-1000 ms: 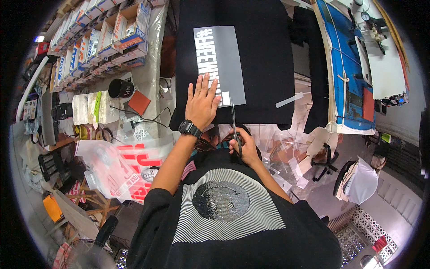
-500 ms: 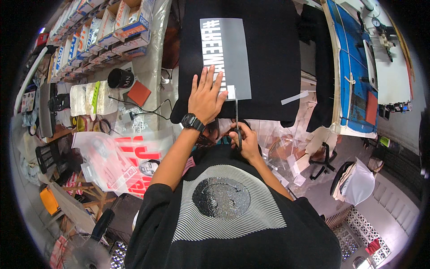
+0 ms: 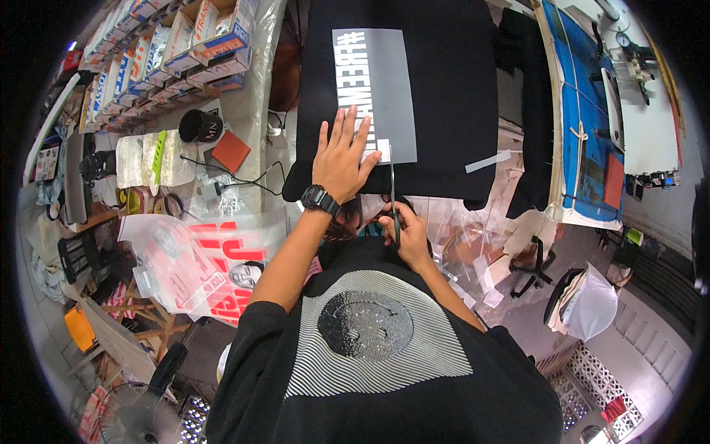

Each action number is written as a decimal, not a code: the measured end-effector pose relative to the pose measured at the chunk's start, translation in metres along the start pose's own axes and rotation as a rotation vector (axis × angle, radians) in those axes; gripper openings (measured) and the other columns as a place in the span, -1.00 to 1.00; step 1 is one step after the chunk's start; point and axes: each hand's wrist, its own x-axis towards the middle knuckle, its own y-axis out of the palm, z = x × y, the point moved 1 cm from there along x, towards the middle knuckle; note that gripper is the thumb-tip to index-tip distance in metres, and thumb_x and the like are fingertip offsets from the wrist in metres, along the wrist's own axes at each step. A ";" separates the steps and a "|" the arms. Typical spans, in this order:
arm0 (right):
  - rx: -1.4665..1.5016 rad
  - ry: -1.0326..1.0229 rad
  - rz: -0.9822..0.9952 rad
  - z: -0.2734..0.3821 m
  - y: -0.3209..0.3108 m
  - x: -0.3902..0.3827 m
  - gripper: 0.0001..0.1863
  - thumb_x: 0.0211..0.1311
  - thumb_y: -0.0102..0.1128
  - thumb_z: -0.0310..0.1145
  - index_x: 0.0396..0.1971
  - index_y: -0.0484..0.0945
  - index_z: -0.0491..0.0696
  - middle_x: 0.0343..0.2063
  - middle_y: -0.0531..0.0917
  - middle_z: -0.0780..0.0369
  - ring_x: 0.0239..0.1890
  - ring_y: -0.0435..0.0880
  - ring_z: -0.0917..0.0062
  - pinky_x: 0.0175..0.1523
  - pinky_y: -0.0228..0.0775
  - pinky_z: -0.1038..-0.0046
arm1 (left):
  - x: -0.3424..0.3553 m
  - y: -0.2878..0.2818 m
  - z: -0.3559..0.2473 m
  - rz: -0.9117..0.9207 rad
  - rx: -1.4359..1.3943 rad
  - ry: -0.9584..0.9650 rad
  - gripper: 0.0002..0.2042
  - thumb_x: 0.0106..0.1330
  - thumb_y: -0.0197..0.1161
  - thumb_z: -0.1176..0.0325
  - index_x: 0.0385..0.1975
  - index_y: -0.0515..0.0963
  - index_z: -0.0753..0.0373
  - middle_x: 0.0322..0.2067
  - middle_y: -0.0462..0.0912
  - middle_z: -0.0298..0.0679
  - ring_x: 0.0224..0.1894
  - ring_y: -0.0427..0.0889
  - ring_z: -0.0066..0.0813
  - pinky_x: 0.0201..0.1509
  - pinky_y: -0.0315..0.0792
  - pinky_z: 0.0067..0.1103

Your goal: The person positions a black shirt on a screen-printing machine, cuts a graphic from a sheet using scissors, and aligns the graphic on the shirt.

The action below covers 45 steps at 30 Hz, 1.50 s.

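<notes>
A long sheet of translucent grey film with bold white lettering along its left side lies flat on a black cloth surface. My left hand, with a black watch on its wrist, presses palm down over the lettering near the sheet's close end, fingers stretched out. Beside my fingertips, a small white strip sits at the sheet's lower part. My right hand grips a pair of scissors by the handles. Their narrow blades point away from me and meet the film's near edge; whether they are parted is hard to tell.
A thin pale strip lies on the cloth to the right. On the left stand several open cardboard boxes, a black mug and a green-handled cutter. A blue-topped table runs along the right; an office chair base stands below.
</notes>
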 end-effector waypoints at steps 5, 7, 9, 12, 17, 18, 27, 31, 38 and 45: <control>-0.036 0.012 0.005 -0.003 -0.002 0.001 -0.54 0.26 0.36 -0.15 -0.03 0.51 -0.19 -0.71 0.51 0.33 -0.68 0.46 0.74 -0.56 0.31 0.58 | 0.001 0.001 0.001 0.008 0.014 0.004 -0.36 0.45 -0.07 -0.14 0.41 0.23 0.12 0.46 0.10 -0.09 0.50 0.06 -0.08 0.52 -0.12 -0.12; -0.018 0.008 -0.019 -0.005 -0.002 -0.001 -0.46 0.25 0.37 -0.13 0.09 0.47 -0.16 -0.72 0.49 0.34 -0.69 0.44 0.74 -0.56 0.30 0.57 | 0.000 0.002 0.002 -0.002 0.018 0.004 -0.35 0.44 -0.06 -0.16 0.41 0.24 0.12 0.46 0.10 -0.09 0.50 0.06 -0.09 0.52 -0.11 -0.12; 0.033 -0.005 -0.087 0.007 0.005 -0.004 -0.33 0.24 0.37 -0.10 0.26 0.39 -0.11 -0.72 0.47 0.34 -0.69 0.43 0.74 -0.57 0.29 0.56 | 0.000 0.002 0.002 -0.004 0.015 0.002 -0.33 0.42 -0.04 -0.19 0.40 0.25 0.11 0.46 0.10 -0.11 0.50 0.06 -0.11 0.51 -0.11 -0.12; -0.081 -0.055 -0.049 0.011 0.001 -0.001 -0.17 0.24 0.37 -0.11 0.42 0.20 -0.03 -0.72 0.48 0.34 -0.70 0.42 0.74 -0.58 0.29 0.54 | 0.001 0.000 0.000 0.001 0.003 -0.010 -0.31 0.39 0.00 -0.21 0.40 0.25 0.10 0.46 0.10 -0.12 0.50 0.06 -0.13 0.51 -0.09 -0.11; -0.140 -0.076 -0.031 0.019 0.002 0.002 -0.17 0.24 0.37 -0.11 0.44 0.19 0.00 -0.72 0.48 0.34 -0.69 0.43 0.73 -0.57 0.30 0.55 | 0.000 0.001 0.001 0.001 0.000 -0.020 -0.29 0.35 0.06 -0.22 0.40 0.26 0.10 0.46 0.11 -0.14 0.50 0.07 -0.15 0.51 -0.09 -0.10; -0.148 -0.084 -0.035 0.020 0.002 0.003 -0.18 0.24 0.37 -0.11 0.43 0.19 -0.01 -0.72 0.49 0.33 -0.69 0.44 0.73 -0.57 0.30 0.55 | 0.001 0.000 0.001 0.004 -0.005 -0.022 -0.28 0.35 0.07 -0.22 0.40 0.26 0.10 0.46 0.11 -0.14 0.50 0.06 -0.15 0.51 -0.09 -0.10; -0.198 -0.126 -0.043 0.019 0.000 0.018 -0.21 0.27 0.34 -0.12 0.42 0.22 -0.04 -0.70 0.55 0.32 -0.69 0.45 0.74 -0.56 0.33 0.55 | 0.001 0.000 0.001 0.003 -0.023 -0.029 -0.28 0.34 0.09 -0.21 0.39 0.26 0.11 0.46 0.10 -0.13 0.50 0.06 -0.14 0.51 -0.09 -0.09; -0.145 -0.121 -0.063 0.029 0.002 0.026 -0.23 0.25 0.37 -0.16 0.40 0.26 -0.05 -0.73 0.44 0.42 -0.68 0.40 0.79 -0.57 0.28 0.60 | 0.002 -0.002 0.000 -0.012 -0.016 -0.024 -0.29 0.32 0.12 -0.18 0.37 0.29 0.12 0.45 0.13 -0.13 0.49 0.08 -0.15 0.51 -0.07 -0.09; -0.080 -0.026 -0.058 0.047 0.001 0.050 -0.24 0.27 0.36 -0.14 0.39 0.26 -0.06 -0.72 0.48 0.38 -0.71 0.42 0.79 -0.61 0.27 0.60 | 0.003 -0.003 0.000 0.031 -0.002 -0.041 -0.26 0.31 0.13 -0.20 0.41 0.24 0.08 0.47 0.10 -0.17 0.51 0.03 -0.17 0.52 -0.10 -0.11; -0.110 -0.048 -0.051 0.068 0.000 0.073 -0.27 0.27 0.36 -0.14 0.37 0.30 -0.07 -0.76 0.45 0.36 -0.71 0.43 0.78 -0.62 0.31 0.61 | 0.004 -0.005 -0.002 0.016 -0.021 -0.042 -0.27 0.28 0.20 -0.12 0.39 0.26 0.12 0.45 0.14 -0.14 0.50 0.06 -0.16 0.51 -0.08 -0.10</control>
